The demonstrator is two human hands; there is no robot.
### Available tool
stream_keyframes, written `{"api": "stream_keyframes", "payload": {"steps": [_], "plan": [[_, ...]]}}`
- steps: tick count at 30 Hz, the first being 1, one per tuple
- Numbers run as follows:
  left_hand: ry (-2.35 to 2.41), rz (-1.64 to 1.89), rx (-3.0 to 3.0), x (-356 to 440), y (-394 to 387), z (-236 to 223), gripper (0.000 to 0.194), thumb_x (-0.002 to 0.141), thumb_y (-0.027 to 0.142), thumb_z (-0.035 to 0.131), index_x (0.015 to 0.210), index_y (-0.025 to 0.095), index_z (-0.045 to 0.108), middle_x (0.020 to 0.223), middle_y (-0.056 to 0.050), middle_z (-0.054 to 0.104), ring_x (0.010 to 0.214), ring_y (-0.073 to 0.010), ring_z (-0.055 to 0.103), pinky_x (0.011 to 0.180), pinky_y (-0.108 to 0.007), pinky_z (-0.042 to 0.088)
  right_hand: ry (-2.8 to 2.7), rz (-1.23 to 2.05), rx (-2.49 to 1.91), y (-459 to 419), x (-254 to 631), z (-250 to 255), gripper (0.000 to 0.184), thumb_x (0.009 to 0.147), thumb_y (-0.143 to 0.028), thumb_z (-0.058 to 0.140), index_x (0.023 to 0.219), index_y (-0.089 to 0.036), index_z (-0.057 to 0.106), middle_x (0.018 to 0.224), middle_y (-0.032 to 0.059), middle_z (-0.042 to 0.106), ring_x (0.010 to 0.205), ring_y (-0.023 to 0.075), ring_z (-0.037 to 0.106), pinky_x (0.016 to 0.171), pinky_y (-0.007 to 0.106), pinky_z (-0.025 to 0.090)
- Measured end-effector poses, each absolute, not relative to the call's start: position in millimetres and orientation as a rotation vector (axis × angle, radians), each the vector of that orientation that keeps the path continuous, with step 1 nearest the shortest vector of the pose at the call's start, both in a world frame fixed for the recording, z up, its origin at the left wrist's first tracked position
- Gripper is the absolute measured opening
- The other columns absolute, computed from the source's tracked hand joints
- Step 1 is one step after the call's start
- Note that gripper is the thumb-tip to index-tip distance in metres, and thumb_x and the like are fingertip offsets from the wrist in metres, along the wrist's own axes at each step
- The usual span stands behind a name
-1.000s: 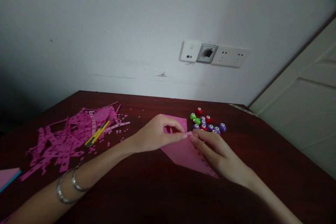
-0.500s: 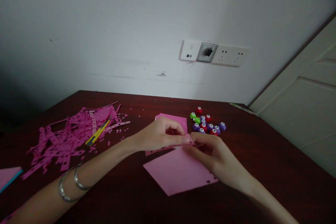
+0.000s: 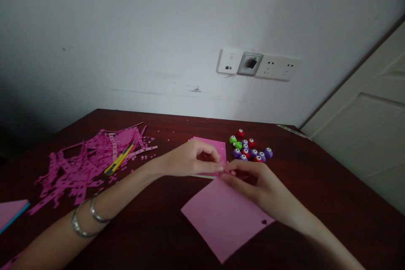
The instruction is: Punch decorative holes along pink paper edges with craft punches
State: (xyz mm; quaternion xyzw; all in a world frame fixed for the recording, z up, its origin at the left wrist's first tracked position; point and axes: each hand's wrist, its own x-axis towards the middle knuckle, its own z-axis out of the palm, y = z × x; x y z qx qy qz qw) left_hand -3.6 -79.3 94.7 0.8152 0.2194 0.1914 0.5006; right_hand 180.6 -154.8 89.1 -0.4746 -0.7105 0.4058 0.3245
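Note:
In the middle of the head view my left hand is closed, thumb and forefinger pinching pink paper at the upper corner of a sheet. Meeting it there, my right hand pinches the same pink sheet of paper, which slants down toward me. A small dark heart-shaped hole shows near the sheet's right corner. Between the fingertips is a small bit of pink; its exact shape is hidden. Behind my hands lies a stack of pink paper, partly covered by the left hand.
Punched pink paper strips and tiny scraps heap on the left, with a yellow utility knife on them. Small red, green and purple rounded things with eye-like tops cluster behind my right hand. Pink and blue sheets lie far left.
The pink sheet has turned and shifted to the right and toward me. A punched pink strip that stretched leftward under my left hand no longer shows. Both hands stay pinched together.

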Motion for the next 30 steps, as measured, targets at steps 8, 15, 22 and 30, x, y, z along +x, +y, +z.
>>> {"api": "stream_keyframes", "payload": {"steps": [8,15,22,30], "plan": [[0.7,0.712,2.191,-2.5,-73.4,86.3,0.014,0.072,0.028,0.061,0.073,0.014,0.059,0.073,0.0,0.057,0.067,-0.009,0.048,0.061,-0.021,0.038,-1.82,0.936,-1.298,-146.9,183.2,82.3,0.026,0.086,-0.034,0.045,0.07,-0.017,0.057,0.059,-0.002,0.048,0.052,0.0095,0.041,0.046,0.021,0.032],[0.734,0.544,2.231,-2.3,-81.3,92.6,0.032,0.081,0.04,0.05,0.068,0.013,0.062,0.06,0.001,0.054,0.057,-0.0084,0.044,0.054,-0.021,0.032,-1.775,0.852,-1.253,-142.8,183.2,80.7,0.024,0.086,-0.031,0.045,0.072,-0.018,0.058,0.066,0.0003,0.055,0.061,0.0121,0.049,0.054,0.022,0.038],[0.625,0.536,2.117,1.9,-81.1,87.9,0.026,0.074,0.039,0.06,0.068,0.013,0.061,0.065,0.001,0.056,0.061,-0.0086,0.046,0.059,-0.022,0.035,-1.898,0.755,-1.248,-145.0,182.9,77.3,0.024,0.088,-0.033,0.044,0.077,-0.018,0.059,0.07,0.0011,0.058,0.063,0.0122,0.05,0.055,0.022,0.038],[0.585,0.452,1.936,8.4,-84.6,76.6,0.026,0.076,0.037,0.056,0.075,0.012,0.065,0.064,0.0,0.058,0.059,-0.0084,0.046,0.054,-0.021,0.035,-2.023,0.626,-1.284,-149.3,182.5,76.6,0.029,0.091,-0.032,0.039,0.071,-0.017,0.055,0.064,0.0006,0.054,0.058,0.0115,0.046,0.052,0.023,0.036]]}}
